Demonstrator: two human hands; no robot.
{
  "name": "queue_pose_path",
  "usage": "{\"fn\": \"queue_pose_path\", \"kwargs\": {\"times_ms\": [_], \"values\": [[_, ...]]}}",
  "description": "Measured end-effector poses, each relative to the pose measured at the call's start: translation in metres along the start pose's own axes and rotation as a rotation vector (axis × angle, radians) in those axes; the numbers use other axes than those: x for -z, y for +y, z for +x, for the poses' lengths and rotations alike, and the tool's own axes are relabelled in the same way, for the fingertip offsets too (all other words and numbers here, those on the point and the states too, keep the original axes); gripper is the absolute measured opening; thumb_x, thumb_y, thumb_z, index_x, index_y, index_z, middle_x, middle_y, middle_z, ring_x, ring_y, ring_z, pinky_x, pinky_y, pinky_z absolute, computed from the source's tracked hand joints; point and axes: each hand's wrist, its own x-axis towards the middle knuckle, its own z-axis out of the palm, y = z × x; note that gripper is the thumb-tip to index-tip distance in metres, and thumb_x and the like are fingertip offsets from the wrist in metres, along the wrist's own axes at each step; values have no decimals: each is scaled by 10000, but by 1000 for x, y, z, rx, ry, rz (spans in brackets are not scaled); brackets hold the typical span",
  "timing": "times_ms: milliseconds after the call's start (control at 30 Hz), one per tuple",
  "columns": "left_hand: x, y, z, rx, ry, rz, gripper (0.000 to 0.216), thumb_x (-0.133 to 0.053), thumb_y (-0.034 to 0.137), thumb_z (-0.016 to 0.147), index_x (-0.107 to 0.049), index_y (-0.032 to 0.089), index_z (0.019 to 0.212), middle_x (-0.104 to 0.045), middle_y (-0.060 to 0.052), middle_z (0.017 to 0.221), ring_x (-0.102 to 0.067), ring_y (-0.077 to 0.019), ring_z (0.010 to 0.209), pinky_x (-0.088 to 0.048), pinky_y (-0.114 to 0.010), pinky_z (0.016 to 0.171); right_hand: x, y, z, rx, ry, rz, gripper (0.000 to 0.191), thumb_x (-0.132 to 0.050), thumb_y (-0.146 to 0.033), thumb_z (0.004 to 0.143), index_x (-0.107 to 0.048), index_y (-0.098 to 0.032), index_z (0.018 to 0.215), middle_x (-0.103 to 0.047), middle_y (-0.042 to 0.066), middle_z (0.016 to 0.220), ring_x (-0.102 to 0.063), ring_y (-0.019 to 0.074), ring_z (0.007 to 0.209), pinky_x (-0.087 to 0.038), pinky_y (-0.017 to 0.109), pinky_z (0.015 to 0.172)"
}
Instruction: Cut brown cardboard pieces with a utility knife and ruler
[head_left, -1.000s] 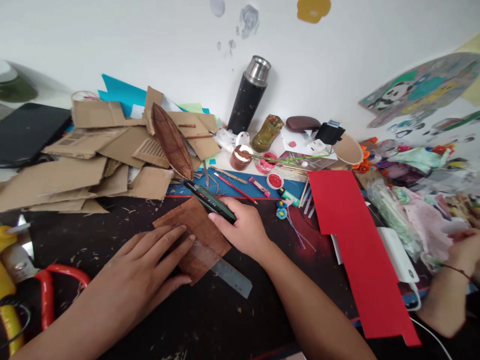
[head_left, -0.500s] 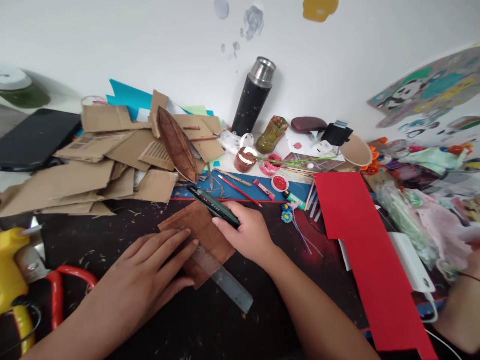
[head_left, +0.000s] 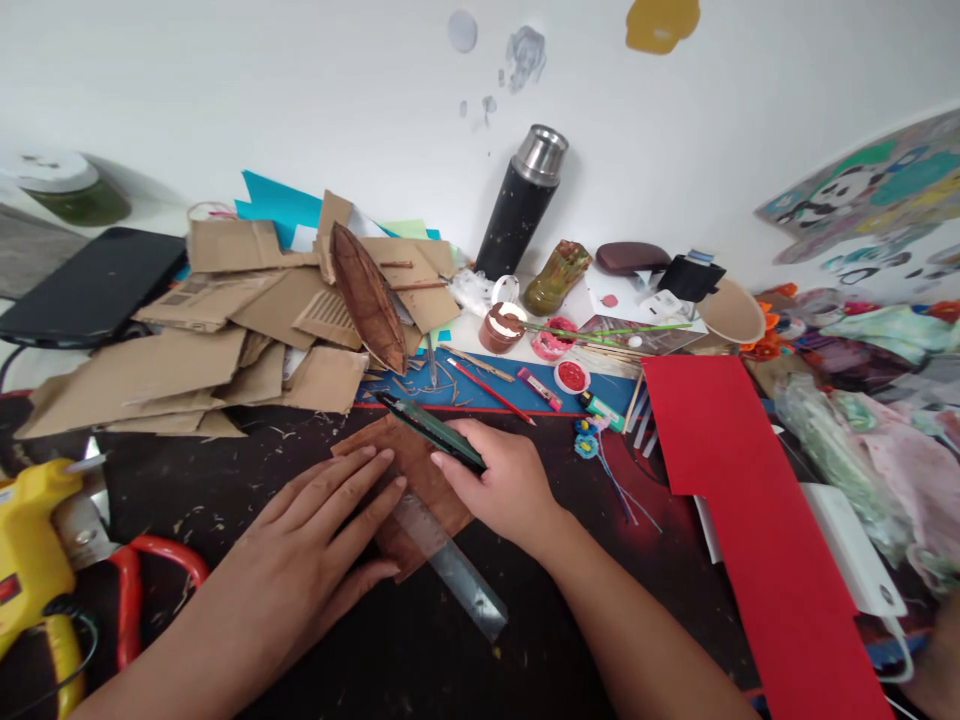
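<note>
A brown-painted piece of cardboard (head_left: 427, 455) lies on the dark tabletop, with a clear ruler (head_left: 450, 565) slanting across it. My left hand (head_left: 322, 535) lies flat with outstretched fingers over the ruler and the cardboard, covering the ruler's upper end. In my right hand (head_left: 514, 485), closed around one end, is a dark green utility knife (head_left: 439, 432). Its black end points up and left over the cardboard's far edge. Whether a blade is out I cannot tell. A brown leaf-shaped cardboard boat (head_left: 367, 300) leans on the cardboard scraps behind my hands.
Cardboard scraps (head_left: 180, 365) are heaped at back left. Red-handled scissors (head_left: 129, 590) and a yellow glue gun (head_left: 34, 540) lie on the left. Paint pots (head_left: 501, 330), a red pencil (head_left: 491, 390) and a black flask (head_left: 521, 205) stand or lie behind. Red card (head_left: 750, 500) covers the right.
The whole view has shifted slightly, so the scene sits farther right and lower. Both hands keep nearly the same pose over the cardboard and ruler.
</note>
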Motion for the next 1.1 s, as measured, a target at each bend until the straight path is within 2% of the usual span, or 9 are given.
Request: {"fn": "queue_pose_path", "kwargs": {"times_ms": [233,500,767,867,967,1100], "values": [[1,-1,2,-53,-6,73,555,-445,535,1132,-668,170,1485,-777,-164,1430,-710,-343,1328,-569,-500,1064,1,0,2,-52,84,85,239,-714,-357,1026,-784,-287,1243,-867,27,1158,-825,237,1005,-611,338,924],[4,-3,2,-9,-10,-55,658,-521,563,1105,-477,271,1693,-756,-119,1487,-719,-342,1318,-570,-505,1096,-1,-3,3,-77,55,24,210,-727,-357,1022,-789,-290,1211,-871,20,1125,-827,237,982,-604,332,904],[4,-4,3,-21,-19,-43,664,-523,568,1103,-498,240,1679,-742,-144,1501,-703,-365,1341,-572,-520,1071,-1,-4,3,-79,17,-44,183,-735,-372,1031,-782,-283,1184,-873,18,1071,-823,225,922,-589,317,852],[5,-4,3,-35,-21,-28,625,-515,558,1106,-564,210,1623,-755,-155,1472,-705,-367,1330,-574,-520,1056,-1,-3,3,-68,12,-53,176,-737,-365,1038,-777,-271,1181,-872,22,1065,-823,222,917,-579,314,843],[6,-3,2,-58,-23,13,575,-502,563,1108,-671,165,1488,-768,-176,1434,-711,-372,1304,-573,-526,1044,-1,-4,3,-62,5,-58,173,-735,-369,1042,-771,-274,1183,-872,24,1085,-824,224,947,-576,314,851],[7,1,0,-47,-32,-7,538,-518,586,1097,-725,190,1396,-798,-158,1349,-726,-365,1252,-578,-524,1022,0,-4,3,-50,3,-55,174,-734,-365,1042,-768,-274,1186,-872,19,1078,-823,226,933,-576,315,844]]}}
